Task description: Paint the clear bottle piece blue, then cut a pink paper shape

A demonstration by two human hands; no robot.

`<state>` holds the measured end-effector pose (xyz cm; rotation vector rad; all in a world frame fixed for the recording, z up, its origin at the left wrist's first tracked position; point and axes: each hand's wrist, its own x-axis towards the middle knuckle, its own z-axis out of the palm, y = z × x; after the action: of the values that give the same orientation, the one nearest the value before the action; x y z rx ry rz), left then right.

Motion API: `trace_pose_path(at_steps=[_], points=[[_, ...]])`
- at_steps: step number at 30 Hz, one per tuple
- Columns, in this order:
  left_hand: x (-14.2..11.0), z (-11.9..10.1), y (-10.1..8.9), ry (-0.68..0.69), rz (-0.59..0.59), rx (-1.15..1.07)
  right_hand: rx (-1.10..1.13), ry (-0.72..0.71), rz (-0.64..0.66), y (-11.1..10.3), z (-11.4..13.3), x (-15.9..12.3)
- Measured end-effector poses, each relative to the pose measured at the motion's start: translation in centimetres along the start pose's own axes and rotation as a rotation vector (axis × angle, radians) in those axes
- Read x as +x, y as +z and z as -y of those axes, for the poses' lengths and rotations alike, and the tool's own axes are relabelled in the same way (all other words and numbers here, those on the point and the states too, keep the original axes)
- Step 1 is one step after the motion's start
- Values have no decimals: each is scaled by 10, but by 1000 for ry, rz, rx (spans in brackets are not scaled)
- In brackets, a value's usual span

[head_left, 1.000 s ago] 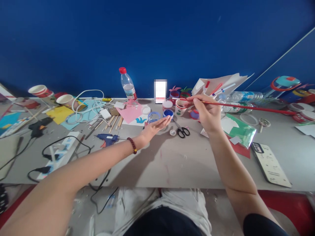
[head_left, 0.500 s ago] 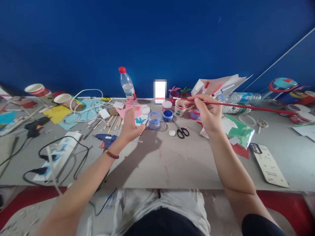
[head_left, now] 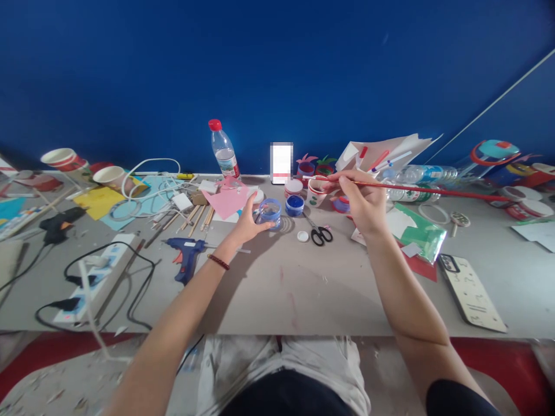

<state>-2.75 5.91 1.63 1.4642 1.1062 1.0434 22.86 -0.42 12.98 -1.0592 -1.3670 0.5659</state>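
Note:
My left hand (head_left: 247, 224) is at the left side of a small clear plastic tub with a blue rim (head_left: 271, 209). Its thumb lies across the tub's lower front and the other visible fingers stand apart from it; firm contact cannot be made out. My right hand (head_left: 362, 195) pinches a long, thin red paintbrush (head_left: 416, 188), held almost level, its tip pointing left above a patterned paper cup (head_left: 315, 198). Between the hands sits an open jar of blue paint (head_left: 295, 205). Black-handled scissors (head_left: 321, 236) and a small white cap (head_left: 302, 236) lie in front.
To the left are a blue glue gun (head_left: 188, 249), a power strip (head_left: 97, 280) with cords, pink paper (head_left: 228, 198) and wooden sticks. A red-capped bottle (head_left: 223, 151) stands behind. On the right lie a phone (head_left: 472, 292), green paper (head_left: 420, 237) and clear bottles (head_left: 427, 173).
My left hand has moved right and down from above the papers to the clear tub, uncovering the pink paper and glue gun. The right hand and brush have shifted slightly left.

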Motion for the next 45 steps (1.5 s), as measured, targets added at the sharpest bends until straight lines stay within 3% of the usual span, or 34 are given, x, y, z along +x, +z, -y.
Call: trace_pose_path(at_steps=[3, 8, 15, 22, 34, 45], points=[[0, 1, -3, -45, -20, -128, 14, -10, -6, 0, 2, 0], [-12, -6, -9, -48, 129, -388, 86, 29, 16, 1, 3, -3], [-28, -7, -5, -102, 170, -506, 188, 136, 129, 6, 6, -9], [-31, -6, -2, -141, 123, -544, 278, 218, 187, 14, 5, -10], [-28, -4, 5, -146, -47, -498, 173, 249, 260, 31, -11, -18], [-32, 0, 5, -127, 7, -452, 93, 191, 263, 37, -12, -21]])
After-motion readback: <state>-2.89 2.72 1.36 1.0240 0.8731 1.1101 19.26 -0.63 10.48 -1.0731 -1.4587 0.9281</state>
